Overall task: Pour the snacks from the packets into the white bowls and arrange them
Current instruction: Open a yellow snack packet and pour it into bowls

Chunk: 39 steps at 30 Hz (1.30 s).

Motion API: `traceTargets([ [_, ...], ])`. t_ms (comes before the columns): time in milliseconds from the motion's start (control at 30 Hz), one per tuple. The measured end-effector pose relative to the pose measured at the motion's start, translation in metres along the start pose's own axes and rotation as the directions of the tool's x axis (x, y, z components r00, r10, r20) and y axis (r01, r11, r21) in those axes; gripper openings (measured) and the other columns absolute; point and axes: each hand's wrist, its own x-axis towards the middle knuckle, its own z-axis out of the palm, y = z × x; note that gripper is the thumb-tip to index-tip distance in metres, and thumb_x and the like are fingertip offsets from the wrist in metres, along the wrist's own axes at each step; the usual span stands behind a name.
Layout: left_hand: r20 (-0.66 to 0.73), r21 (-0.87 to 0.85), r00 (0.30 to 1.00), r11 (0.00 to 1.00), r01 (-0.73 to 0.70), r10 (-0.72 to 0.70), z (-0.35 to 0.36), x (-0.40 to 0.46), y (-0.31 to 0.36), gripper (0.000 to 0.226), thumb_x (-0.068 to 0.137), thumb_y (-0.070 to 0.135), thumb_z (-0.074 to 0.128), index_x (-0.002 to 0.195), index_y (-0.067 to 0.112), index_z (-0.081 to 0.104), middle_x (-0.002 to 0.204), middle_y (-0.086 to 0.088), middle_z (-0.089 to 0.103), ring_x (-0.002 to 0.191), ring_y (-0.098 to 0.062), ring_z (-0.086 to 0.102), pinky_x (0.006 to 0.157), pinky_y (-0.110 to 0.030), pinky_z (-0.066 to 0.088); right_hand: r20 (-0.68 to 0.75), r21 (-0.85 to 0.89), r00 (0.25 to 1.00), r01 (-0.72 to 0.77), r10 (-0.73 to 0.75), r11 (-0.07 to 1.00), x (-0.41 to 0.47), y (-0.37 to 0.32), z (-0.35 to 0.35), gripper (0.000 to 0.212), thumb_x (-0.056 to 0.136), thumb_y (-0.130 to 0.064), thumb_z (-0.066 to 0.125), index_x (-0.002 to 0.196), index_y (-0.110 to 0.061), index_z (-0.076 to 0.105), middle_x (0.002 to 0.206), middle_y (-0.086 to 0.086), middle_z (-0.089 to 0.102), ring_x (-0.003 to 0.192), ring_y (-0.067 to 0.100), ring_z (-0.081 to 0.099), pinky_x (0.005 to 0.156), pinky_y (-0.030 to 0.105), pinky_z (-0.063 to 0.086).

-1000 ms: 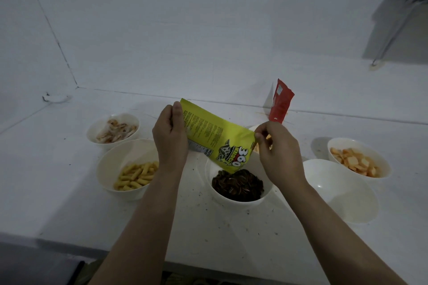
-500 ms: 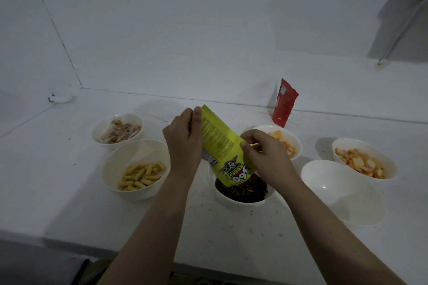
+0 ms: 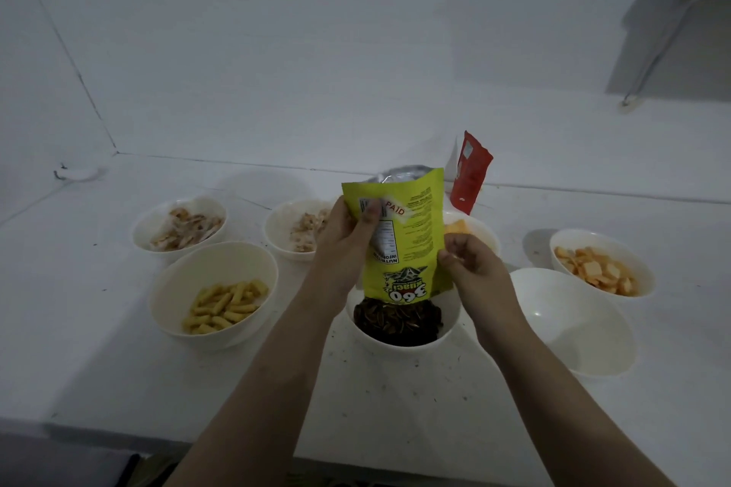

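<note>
1. Head view, left side of the table [image 3: 99, 360]: a white bowl of yellow sticks [image 3: 215, 295].
2. Left hand [image 3: 348, 237] grips the upside-down yellow packet [image 3: 403, 233] by its left edge.
3. Packet mouth hangs over the bowl of dark seeds [image 3: 399, 322], near the table's front edge.
4. Right hand [image 3: 472, 269] pinches the packet's right edge.
5. Empty white bowl [image 3: 573, 322] sits just right.

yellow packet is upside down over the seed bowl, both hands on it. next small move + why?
Probably lift the yellow packet clear of the bowl of dark seeds and set it aside. It hangs mouth-down right over the seed heap, held by the left hand and right hand, and no seeds are visibly falling. The empty bowl at right looks next.
</note>
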Motion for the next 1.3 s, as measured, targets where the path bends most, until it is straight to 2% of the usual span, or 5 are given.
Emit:
traceTargets([
  [133,0.073,0.033,0.996,0.998,-0.051,0.049,0.007,0.0,0.001,0.027,0.09,0.04,0.056,0.111,0.023,0.058,0.102,0.007,0.074,0.095,-0.01,0.07,0.078,-0.033,0.059,0.0,0.144,1.0,0.026,-0.027,0.989,0.005,-0.021,-0.007,0.042,0.095,-0.049,0.052,0.135,-0.038,0.053,0.141,-0.013,0.055,0.131,0.012,0.05,0.108,0.043,0.042],
  [467,0.058,-0.057,0.991,0.991,-0.118,0.121,0.023,-0.001,0.006,0.021,0.096,0.024,0.055,0.11,0.009,0.053,0.097,-0.003,0.072,0.089,-0.018,0.071,0.073,-0.032,0.059,0.05,0.231,0.997,0.049,-0.062,0.972,0.0,-0.044,0.0,0.047,0.095,-0.06,0.045,0.14,-0.046,0.046,0.145,-0.017,0.05,0.135,0.006,0.045,0.112,0.039,0.037],
  [733,0.059,-0.048,0.99,0.991,-0.126,0.129,0.019,0.002,0.003,0.032,0.086,0.029,0.066,0.109,0.008,0.058,0.102,-0.013,0.071,0.094,-0.031,0.071,0.077,-0.045,0.059,0.17,0.305,0.977,0.069,-0.126,0.95,0.006,-0.05,-0.007,0.054,0.081,-0.025,0.07,0.133,-0.02,0.056,0.114,-0.002,0.073,0.104,0.011,0.07,0.081,0.023,0.056],
  [900,0.087,-0.064,0.988,0.99,-0.126,0.132,0.011,0.006,-0.002,0.016,0.085,0.013,0.067,0.096,0.001,0.063,0.087,-0.011,0.075,0.081,-0.025,0.073,0.066,-0.035,0.058,0.091,0.277,0.989,0.084,-0.113,0.957,0.014,-0.049,-0.01,0.014,0.075,-0.005,0.078,0.08,-0.001,0.065,0.069,0.004,0.071,0.059,0.009,0.064,0.053,0.018,0.048],
  [1300,0.239,0.054,0.958,0.983,-0.178,0.16,-0.006,0.009,0.006,0.016,0.093,0.004,0.058,0.109,0.005,0.062,0.093,0.005,0.076,0.087,-0.01,0.072,0.07,-0.021,0.055,0.034,0.213,0.989,0.136,-0.146,0.968,0.006,-0.06,-0.005,0.007,0.083,-0.012,0.074,0.08,-0.017,0.077,0.077,0.001,0.078,0.071,0.013,0.074,0.062,0.023,0.057],
])
